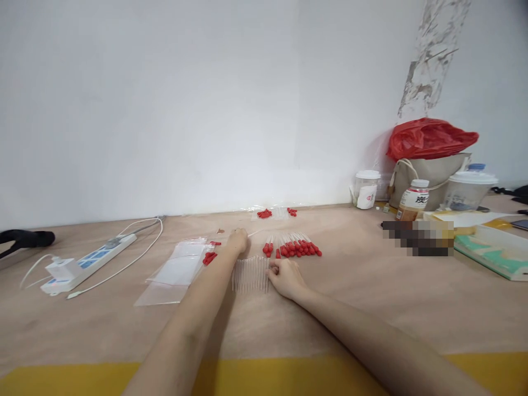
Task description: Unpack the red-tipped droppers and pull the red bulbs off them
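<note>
Several thin clear glass tubes (250, 275) lie side by side in a row on the brown-covered table. At the right end of that row, my right hand (287, 278) is closed, thumb and finger pinched at the outermost tube. My left hand (237, 241) reaches past the row's upper left, its fingers closed and mostly hidden; a thin pale streak runs rightward from it, too faint to identify. Beyond my right hand lie several glass droppers with red rubber bulbs (299, 248), bulbs toward me. Loose red bulbs (209, 258) rest left of my left forearm.
Clear plastic bags (181, 267) lie at left, near a white power strip (93, 263) with cables. More red bulbs (264, 213) sit on plastic by the wall. At right stand a lidded cup (367, 190), a drink bottle (413, 201) and a bag (429, 176).
</note>
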The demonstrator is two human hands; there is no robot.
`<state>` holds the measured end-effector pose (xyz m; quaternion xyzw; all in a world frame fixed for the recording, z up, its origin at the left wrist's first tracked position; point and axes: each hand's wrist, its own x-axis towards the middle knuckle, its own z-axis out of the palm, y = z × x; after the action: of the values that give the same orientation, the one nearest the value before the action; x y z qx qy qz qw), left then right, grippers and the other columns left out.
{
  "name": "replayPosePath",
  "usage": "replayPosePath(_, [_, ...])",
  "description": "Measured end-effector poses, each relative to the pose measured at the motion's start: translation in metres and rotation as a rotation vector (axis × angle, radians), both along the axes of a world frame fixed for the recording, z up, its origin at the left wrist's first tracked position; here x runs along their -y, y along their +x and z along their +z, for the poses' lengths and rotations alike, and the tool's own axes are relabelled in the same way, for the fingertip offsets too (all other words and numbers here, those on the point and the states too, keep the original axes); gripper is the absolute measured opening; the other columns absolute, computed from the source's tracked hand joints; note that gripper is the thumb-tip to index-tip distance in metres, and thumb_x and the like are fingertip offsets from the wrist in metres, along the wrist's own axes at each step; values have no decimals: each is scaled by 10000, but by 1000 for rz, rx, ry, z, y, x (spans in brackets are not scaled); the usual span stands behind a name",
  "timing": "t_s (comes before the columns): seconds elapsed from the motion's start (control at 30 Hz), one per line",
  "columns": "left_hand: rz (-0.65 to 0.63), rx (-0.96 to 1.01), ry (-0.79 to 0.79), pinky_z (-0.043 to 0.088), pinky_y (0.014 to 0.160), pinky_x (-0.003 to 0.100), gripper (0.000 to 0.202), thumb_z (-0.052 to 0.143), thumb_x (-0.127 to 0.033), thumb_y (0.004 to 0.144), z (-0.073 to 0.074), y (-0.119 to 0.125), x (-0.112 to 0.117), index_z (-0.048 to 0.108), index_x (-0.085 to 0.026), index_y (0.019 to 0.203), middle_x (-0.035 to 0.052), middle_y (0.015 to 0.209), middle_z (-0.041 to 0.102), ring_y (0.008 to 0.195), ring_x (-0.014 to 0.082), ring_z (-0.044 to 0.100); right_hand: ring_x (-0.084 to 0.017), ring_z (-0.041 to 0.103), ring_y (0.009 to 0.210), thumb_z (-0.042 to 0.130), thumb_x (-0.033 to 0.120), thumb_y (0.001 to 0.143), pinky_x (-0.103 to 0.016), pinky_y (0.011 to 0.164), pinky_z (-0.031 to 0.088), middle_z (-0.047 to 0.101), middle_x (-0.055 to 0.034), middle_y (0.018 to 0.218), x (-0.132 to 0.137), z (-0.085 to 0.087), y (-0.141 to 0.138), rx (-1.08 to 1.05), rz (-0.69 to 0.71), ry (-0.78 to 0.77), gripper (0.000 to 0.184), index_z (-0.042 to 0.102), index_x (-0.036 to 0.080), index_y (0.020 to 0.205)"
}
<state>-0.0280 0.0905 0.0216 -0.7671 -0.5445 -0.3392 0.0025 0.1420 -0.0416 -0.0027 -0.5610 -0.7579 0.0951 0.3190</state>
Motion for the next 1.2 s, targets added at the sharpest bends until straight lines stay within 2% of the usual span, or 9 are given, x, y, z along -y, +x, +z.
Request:
replayPosePath(0.13, [59, -72, 32, 394, 810, 404, 122, 483, -144, 796, 13, -3, 17, 571, -103, 870, 108, 869, 580, 909, 240, 523, -105, 515, 607, 474, 225, 779, -214, 584, 265, 586, 19, 604, -1, 0, -1, 50, -14, 11, 176, 569, 184, 636])
replayPosePath(0.27, [56, -85, 89, 397, 779, 349, 164, 428, -117, 782, 19, -16, 61, 544, -145, 893, 78, 875, 584, 865, 210, 527, -132, 545, 758, 482, 236, 781, -244, 665, 280, 624, -3, 782, -2, 1, 3, -16, -32, 31, 131, 611, 210, 788])
replayPosePath(0.43, [-186, -155, 155, 417, 782, 314, 161, 419, -173, 814, 10, -20, 127, 544, -196, 913, 38, 911, 595, 874, 178, 533, -151, 522, 817, 458, 296, 815, -276, 718, 307, 594, -30, 866, 1, 11, 21, -100, -33, 255, 182, 586, 204, 906])
replayPosePath(0.53, [-271, -154, 167, 435, 774, 304, 182, 403, -158, 830, -1, -14, 146, 546, -196, 936, 46, 918, 600, 870, 166, 539, -184, 482, 922, 507, 350, 791, -302, 787, 310, 565, -64, 978, 5, 17, 33, -11, 85, 427, 268, 560, 193, 1001])
replayPosePath(0.63, [-362, -96, 221, 444, 788, 297, 194, 394, -160, 848, -13, -6, 151, 539, -197, 971, 48, 947, 594, 891, 152, 540, -194, 465, 961, 512, 358, 798, -339, 837, 279, 561, -66, 1049, 9, 11, 38, 93, 226, 526, 299, 551, 216, 1058])
replayPosePath(0.8, [-492, -69, 300, 449, 802, 280, 218, 415, -138, 848, -27, 1, 151, 517, -188, 1035, 52, 969, 592, 909, 136, 537, -138, 514, 778, 450, 273, 854, -362, 842, 238, 639, -7, 762, 9, -6, 36, 140, 381, 594, 195, 603, 241, 969])
replayPosePath(0.9, [-474, -76, 321, 446, 788, 283, 208, 457, -179, 841, -27, 1, 150, 521, -181, 1039, 58, 969, 595, 887, 143, 534, -128, 505, 717, 441, 258, 857, -356, 819, 241, 630, -6, 684, 8, -9, 36, 120, 368, 611, 195, 622, 226, 923])
replayPosePath(1.0, [-442, -146, 317, 431, 720, 293, 134, 471, -221, 837, -25, 1, 150, 568, -179, 920, 39, 820, 612, 776, 150, 521, -130, 478, 683, 442, 238, 850, -347, 788, 243, 618, -10, 637, 11, -8, 38, 145, 386, 602, 195, 633, 218, 879])
replayPosePath(1.2, [-402, -322, 321, 371, 674, 301, 171, 421, -166, 839, -21, 3, 156, 588, -164, 799, 34, 703, 585, 736, 160, 480, -120, 421, 636, 446, 243, 841, -345, 780, 228, 571, 6, 548, 17, -7, 44, 179, 404, 611, 204, 643, 216, 798])
